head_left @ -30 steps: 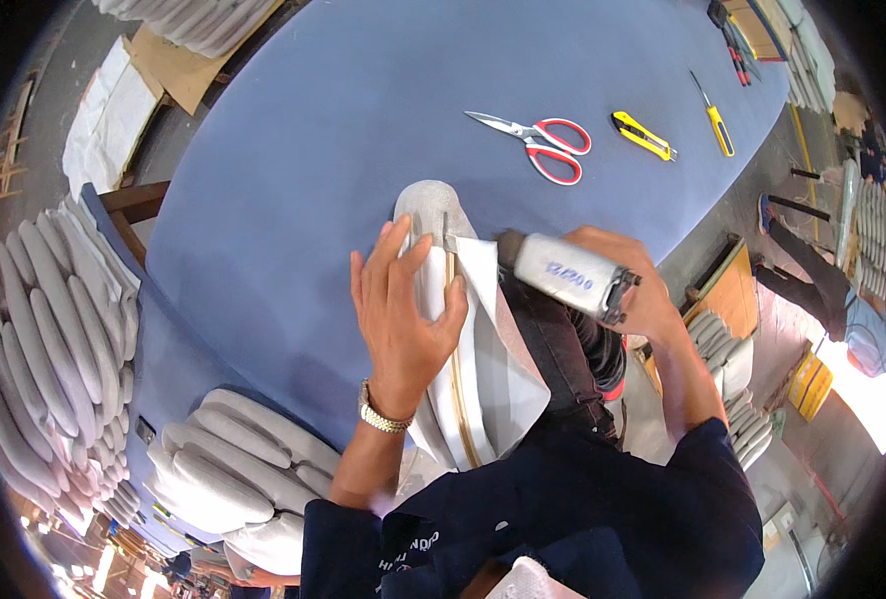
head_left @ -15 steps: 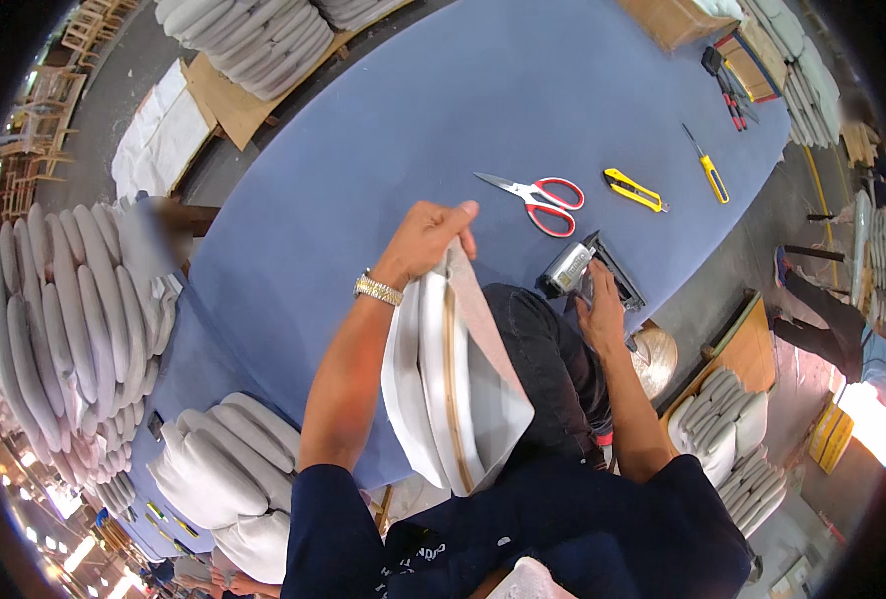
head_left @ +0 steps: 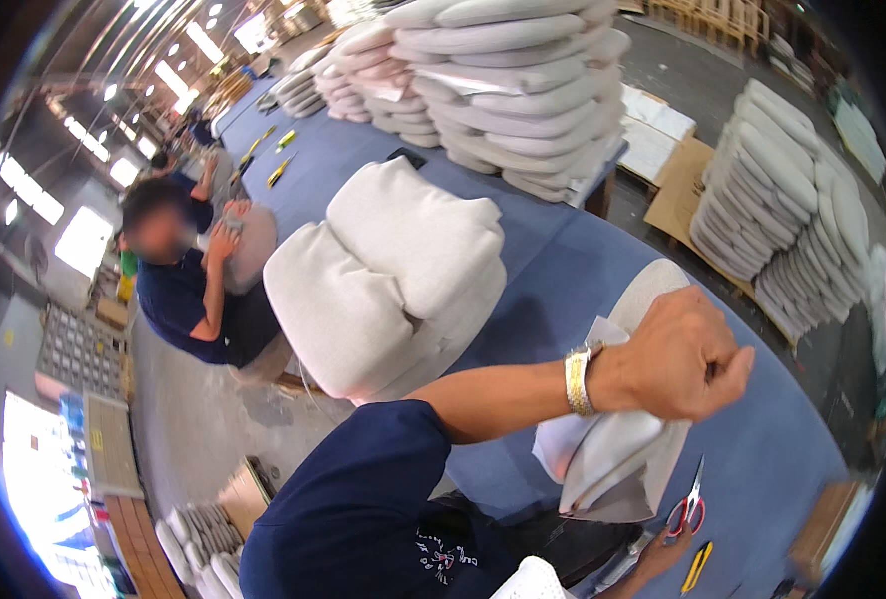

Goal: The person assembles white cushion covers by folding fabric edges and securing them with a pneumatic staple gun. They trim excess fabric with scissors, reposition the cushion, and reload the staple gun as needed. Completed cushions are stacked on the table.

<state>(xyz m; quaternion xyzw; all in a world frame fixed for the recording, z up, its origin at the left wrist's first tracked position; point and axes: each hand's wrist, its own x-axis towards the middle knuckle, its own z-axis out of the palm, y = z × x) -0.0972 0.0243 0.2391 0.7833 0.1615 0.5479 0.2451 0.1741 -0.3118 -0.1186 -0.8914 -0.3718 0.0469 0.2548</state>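
My left hand (head_left: pixel 687 359), a gold-and-silver watch on its wrist, is closed in a fist. It is in front of a grey-covered cushion (head_left: pixel 617 464), whose folded, layered edge shows below the fist and whose rounded end shows above. Whether the fist grips fabric is hidden. Low in the view, my right hand (head_left: pixel 660 557) is beside the red-handled scissors (head_left: pixel 686 514), its fingertips close to the loops. A silvery tool (head_left: pixel 617 567), partly hidden, lies along that hand; its grip cannot be made out. A yellow utility knife (head_left: pixel 697 569) lies nearby.
Grey cushions (head_left: pixel 383 270) are stacked on the blue table (head_left: pixel 553 265) to the left, with a tall cushion pile (head_left: pixel 513 90) behind. Another person (head_left: pixel 188 270) works at the table's left side. More cushions (head_left: pixel 762 200) stand beyond the far edge; a cardboard box (head_left: pixel 830 529) is at right.
The view has swung left, bringing the other person and the stacked cushions into sight. My left hand is now a fist in front of the cushion. My right hand appears lower, nearer the scissors.
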